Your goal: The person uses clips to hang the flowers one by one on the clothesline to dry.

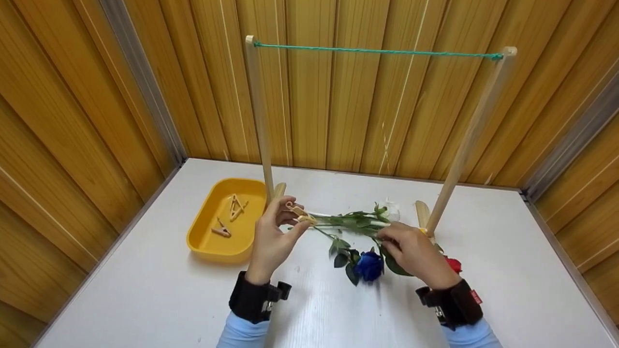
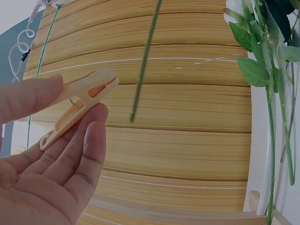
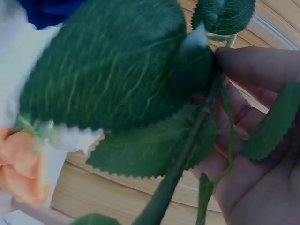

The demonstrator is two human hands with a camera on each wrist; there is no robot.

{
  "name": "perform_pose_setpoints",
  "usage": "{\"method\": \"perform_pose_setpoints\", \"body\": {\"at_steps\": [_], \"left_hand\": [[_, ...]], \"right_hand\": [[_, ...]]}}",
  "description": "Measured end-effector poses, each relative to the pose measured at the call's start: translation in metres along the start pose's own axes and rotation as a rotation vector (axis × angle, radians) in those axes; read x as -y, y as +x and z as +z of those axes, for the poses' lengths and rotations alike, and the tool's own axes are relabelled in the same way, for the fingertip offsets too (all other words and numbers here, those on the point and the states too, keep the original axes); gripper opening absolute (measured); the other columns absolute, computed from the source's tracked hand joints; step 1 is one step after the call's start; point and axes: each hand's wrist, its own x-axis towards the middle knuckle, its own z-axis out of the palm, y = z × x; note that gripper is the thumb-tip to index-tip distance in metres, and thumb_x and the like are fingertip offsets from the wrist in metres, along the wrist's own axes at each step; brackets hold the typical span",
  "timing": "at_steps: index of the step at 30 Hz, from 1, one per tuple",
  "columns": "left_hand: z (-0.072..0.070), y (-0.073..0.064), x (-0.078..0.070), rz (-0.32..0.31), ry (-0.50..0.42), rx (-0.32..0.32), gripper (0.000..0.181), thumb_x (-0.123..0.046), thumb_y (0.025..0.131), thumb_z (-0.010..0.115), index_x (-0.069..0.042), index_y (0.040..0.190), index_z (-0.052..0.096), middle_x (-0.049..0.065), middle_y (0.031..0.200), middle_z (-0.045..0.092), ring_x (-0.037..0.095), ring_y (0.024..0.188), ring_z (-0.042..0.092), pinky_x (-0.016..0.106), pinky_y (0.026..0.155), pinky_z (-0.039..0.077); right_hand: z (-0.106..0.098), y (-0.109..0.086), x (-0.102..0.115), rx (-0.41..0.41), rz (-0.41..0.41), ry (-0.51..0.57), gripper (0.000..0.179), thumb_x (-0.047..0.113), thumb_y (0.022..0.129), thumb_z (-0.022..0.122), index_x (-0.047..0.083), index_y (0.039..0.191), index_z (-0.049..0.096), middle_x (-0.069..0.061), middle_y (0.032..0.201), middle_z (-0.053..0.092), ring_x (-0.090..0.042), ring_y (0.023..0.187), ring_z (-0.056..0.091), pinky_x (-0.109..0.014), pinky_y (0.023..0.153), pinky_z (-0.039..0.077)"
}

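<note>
The clothespin (image 2: 83, 99) is pinched in the left hand (image 1: 273, 234), around ten o'clock from the right hand (image 1: 413, 249), which pinches a leafy stem (image 3: 180, 164). That stem could twist or slip, I'd say, because broad leaves (image 3: 108, 75) crowd the grip.

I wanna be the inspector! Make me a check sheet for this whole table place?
surface: white flat tabletop
job's things: yellow rounded tray with two beige clothespins inside; green cord tied between two pale wooden posts; blue rose, white flower and red flower; orange flower partly showing in the right wrist view
clutter: nothing seen
left hand: pinches a beige plastic clothespin
right hand: pinches a leafy green stem; which flower it bears is unclear
cables: white coiled cord behind the left hand in the left wrist view
surroundings: brown wood-look panel walls, grey strips at the corners
</note>
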Motion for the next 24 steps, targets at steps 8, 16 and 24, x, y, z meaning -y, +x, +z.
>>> {"method": "perform_pose_setpoints", "body": {"at_steps": [8,16,24], "left_hand": [[0.001,-0.001,-0.003,0.018,0.007,0.006,0.048,-0.004,0.086,0.083,0.003,0.126,0.058,0.013,0.107,0.071,0.023,0.093,0.073,0.036,0.084,0.060],[0.002,-0.001,-0.002,0.021,0.004,0.011,0.048,-0.003,0.086,0.082,0.003,0.127,0.058,0.013,0.107,0.070,0.024,0.093,0.073,0.038,0.083,0.060],[0.003,-0.001,0.001,0.042,0.018,0.007,0.048,-0.004,0.085,0.083,0.003,0.125,0.059,0.014,0.105,0.071,0.025,0.092,0.073,0.038,0.081,0.060]], "right_hand": [[0.021,-0.025,0.011,0.106,0.067,-0.004,0.018,-0.001,0.089,0.076,0.013,0.099,0.079,0.005,0.096,0.071,-0.013,0.089,0.066,-0.036,0.080,0.061],[0.033,-0.032,0.020,0.252,0.003,0.047,0.010,-0.001,0.090,0.075,0.008,0.095,0.079,0.000,0.092,0.073,-0.015,0.086,0.068,-0.040,0.080,0.060],[0.048,-0.033,0.021,0.377,-0.041,0.054,0.009,0.000,0.087,0.077,0.008,0.091,0.080,-0.002,0.088,0.076,-0.014,0.081,0.069,-0.036,0.073,0.059]]}}
